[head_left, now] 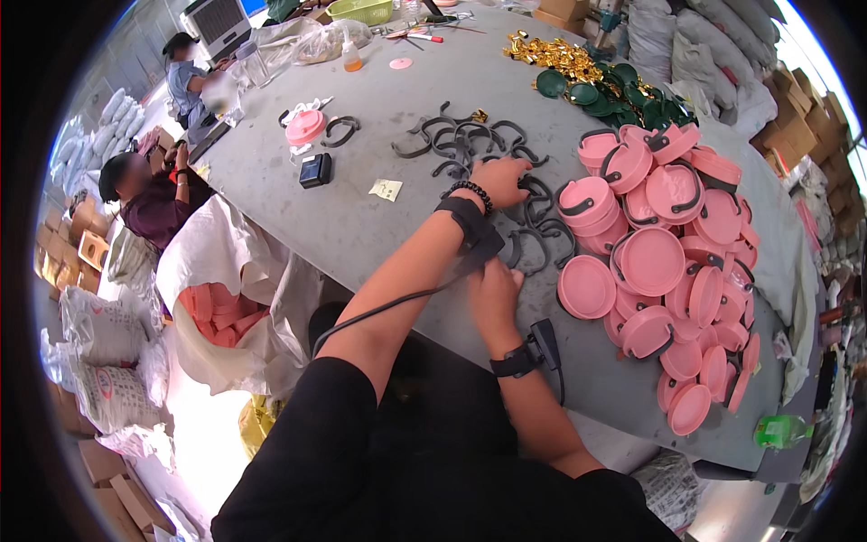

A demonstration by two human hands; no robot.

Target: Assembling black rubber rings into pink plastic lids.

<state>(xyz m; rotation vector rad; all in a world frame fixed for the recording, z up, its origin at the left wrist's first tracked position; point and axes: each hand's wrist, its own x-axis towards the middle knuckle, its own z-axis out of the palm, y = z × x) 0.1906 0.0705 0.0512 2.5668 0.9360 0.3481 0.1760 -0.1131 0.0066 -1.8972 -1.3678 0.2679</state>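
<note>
Curved dark grey plastic handles (447,140) lie in a loose heap at the middle of the table. My left hand (499,181) reaches across onto this heap, its fingers apart among the handles. Closer to me, my right hand (494,287) is curled closed beside a single curved handle (533,251); whatever it may hold is hidden. Right of both hands rises a large pile of round pink lids (652,260), several with dark handles fitted around them. My left forearm crosses in front of my right hand and covers part of its fingers.
Green discs (623,95) and gold pieces (555,59) lie at the far right of the grey table (298,212). A pink lid (305,126), a small black box (315,170) and a paper slip (386,189) sit left. Two people work at the left; a cable (388,305) crosses my left arm.
</note>
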